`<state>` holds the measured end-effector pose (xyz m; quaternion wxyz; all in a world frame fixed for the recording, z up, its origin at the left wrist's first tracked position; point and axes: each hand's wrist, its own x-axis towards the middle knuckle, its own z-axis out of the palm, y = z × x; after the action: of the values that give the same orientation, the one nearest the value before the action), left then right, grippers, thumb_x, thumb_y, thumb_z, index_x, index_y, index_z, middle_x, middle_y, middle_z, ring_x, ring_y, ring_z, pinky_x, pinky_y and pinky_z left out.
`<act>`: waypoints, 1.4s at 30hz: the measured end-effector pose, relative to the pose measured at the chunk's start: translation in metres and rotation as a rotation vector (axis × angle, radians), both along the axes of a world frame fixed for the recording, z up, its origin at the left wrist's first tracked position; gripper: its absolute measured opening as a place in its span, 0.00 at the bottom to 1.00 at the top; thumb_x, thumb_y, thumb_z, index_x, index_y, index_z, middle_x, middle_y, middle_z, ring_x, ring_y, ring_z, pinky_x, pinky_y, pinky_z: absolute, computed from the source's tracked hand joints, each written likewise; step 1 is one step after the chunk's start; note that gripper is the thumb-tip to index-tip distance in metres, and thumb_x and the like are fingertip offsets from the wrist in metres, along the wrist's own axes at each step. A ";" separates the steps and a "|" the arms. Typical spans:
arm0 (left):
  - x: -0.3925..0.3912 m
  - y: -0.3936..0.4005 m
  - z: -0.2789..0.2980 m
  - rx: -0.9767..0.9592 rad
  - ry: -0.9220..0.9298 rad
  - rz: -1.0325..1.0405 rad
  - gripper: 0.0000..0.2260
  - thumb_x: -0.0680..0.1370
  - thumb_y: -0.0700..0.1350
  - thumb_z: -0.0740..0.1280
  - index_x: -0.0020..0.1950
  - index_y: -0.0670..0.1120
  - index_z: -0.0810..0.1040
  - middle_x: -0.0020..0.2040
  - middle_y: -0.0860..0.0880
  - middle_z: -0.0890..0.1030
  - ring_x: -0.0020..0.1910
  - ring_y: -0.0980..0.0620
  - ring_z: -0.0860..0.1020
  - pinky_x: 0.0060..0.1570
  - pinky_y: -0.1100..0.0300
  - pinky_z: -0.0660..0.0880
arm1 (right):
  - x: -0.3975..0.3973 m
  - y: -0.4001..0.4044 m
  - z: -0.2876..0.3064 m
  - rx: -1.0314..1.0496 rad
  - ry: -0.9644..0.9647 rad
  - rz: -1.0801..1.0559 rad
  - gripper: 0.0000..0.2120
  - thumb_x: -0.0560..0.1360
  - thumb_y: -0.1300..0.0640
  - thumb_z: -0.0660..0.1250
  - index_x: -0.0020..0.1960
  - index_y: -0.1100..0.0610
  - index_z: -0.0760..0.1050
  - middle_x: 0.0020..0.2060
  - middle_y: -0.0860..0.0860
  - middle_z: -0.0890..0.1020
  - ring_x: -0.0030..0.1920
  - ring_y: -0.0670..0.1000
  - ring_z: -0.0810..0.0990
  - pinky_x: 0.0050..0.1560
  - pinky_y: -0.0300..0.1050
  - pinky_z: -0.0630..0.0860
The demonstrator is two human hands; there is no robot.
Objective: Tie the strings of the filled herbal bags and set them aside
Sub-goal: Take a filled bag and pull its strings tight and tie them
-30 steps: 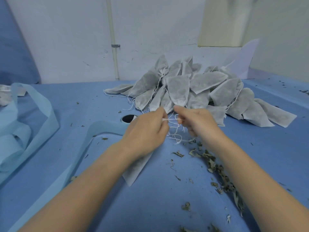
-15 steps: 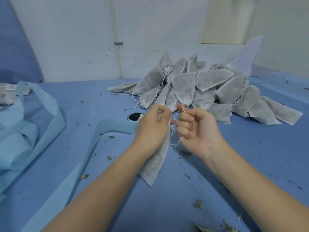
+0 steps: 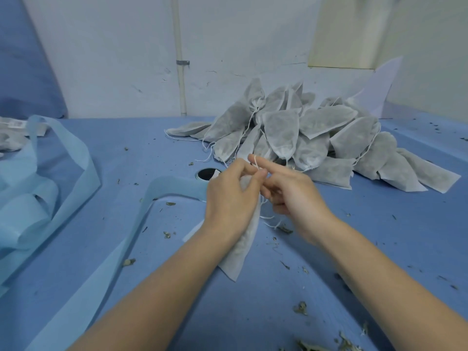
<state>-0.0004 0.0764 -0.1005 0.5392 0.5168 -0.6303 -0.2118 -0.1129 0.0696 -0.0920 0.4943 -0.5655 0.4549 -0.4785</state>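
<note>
At the frame's centre my left hand [image 3: 231, 198] gripped the herbal bag [image 3: 241, 252] by its neck, the bag hanging over the blue worktop [image 3: 152, 148]. My right hand [image 3: 291, 193] had the string [image 3: 256, 163] looped round its outstretched forefinger, other fingers curled. The pile of bags [image 3: 316, 140] lay upper right.

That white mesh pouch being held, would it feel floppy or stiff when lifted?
Probably floppy: the white fabric herb pouch hangs limp below the left hand. Likely light, since one hand holds it. The thin white string looped on the right hand looks slippery-fine.
</note>
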 end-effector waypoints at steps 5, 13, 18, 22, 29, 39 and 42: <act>0.001 -0.004 -0.003 0.039 0.011 0.074 0.08 0.78 0.46 0.64 0.44 0.44 0.79 0.38 0.54 0.81 0.44 0.57 0.77 0.43 0.72 0.67 | 0.001 -0.001 -0.005 -0.090 0.269 -0.023 0.23 0.76 0.64 0.58 0.63 0.42 0.77 0.24 0.43 0.71 0.27 0.41 0.67 0.29 0.29 0.65; 0.009 -0.013 -0.006 0.106 0.206 0.041 0.09 0.78 0.45 0.63 0.39 0.48 0.78 0.32 0.57 0.80 0.34 0.67 0.76 0.40 0.74 0.69 | -0.002 -0.006 -0.011 -0.271 0.337 -0.201 0.09 0.74 0.54 0.70 0.45 0.50 0.68 0.23 0.40 0.75 0.25 0.39 0.71 0.31 0.29 0.66; 0.013 -0.014 -0.005 0.113 0.294 -0.099 0.09 0.79 0.44 0.64 0.38 0.49 0.77 0.29 0.58 0.79 0.35 0.64 0.76 0.43 0.68 0.71 | -0.012 -0.011 -0.010 -0.092 0.230 -0.082 0.07 0.75 0.53 0.70 0.47 0.56 0.83 0.34 0.45 0.80 0.28 0.38 0.71 0.34 0.30 0.67; 0.014 -0.009 -0.001 0.118 0.240 -0.236 0.09 0.78 0.43 0.65 0.37 0.50 0.77 0.30 0.58 0.77 0.34 0.63 0.74 0.41 0.68 0.69 | -0.018 -0.011 -0.004 -0.059 0.160 -0.049 0.05 0.73 0.56 0.71 0.44 0.57 0.84 0.27 0.41 0.79 0.23 0.39 0.69 0.25 0.27 0.63; 0.015 -0.006 0.008 -0.126 -0.373 -0.006 0.06 0.78 0.47 0.63 0.41 0.50 0.76 0.40 0.54 0.76 0.42 0.55 0.73 0.44 0.60 0.68 | -0.018 -0.012 0.003 0.094 -0.093 0.033 0.13 0.70 0.54 0.73 0.28 0.53 0.79 0.28 0.47 0.64 0.28 0.45 0.57 0.25 0.36 0.54; 0.009 -0.007 0.003 0.025 -0.204 0.141 0.09 0.79 0.50 0.60 0.44 0.47 0.75 0.39 0.55 0.75 0.43 0.53 0.72 0.40 0.61 0.63 | -0.007 -0.001 -0.001 -0.131 -0.017 -0.099 0.04 0.74 0.63 0.69 0.44 0.62 0.82 0.19 0.39 0.73 0.23 0.38 0.72 0.26 0.27 0.65; 0.005 -0.005 0.005 0.124 -0.158 0.106 0.09 0.81 0.50 0.58 0.45 0.47 0.73 0.43 0.53 0.76 0.44 0.53 0.72 0.41 0.60 0.63 | -0.002 -0.001 0.000 -0.047 -0.123 -0.126 0.04 0.73 0.63 0.69 0.39 0.59 0.82 0.21 0.41 0.67 0.22 0.42 0.63 0.24 0.31 0.60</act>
<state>0.0045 0.0709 -0.0954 0.4655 0.5968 -0.6282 -0.1802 -0.1148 0.0682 -0.0919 0.4769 -0.5167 0.4472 -0.5528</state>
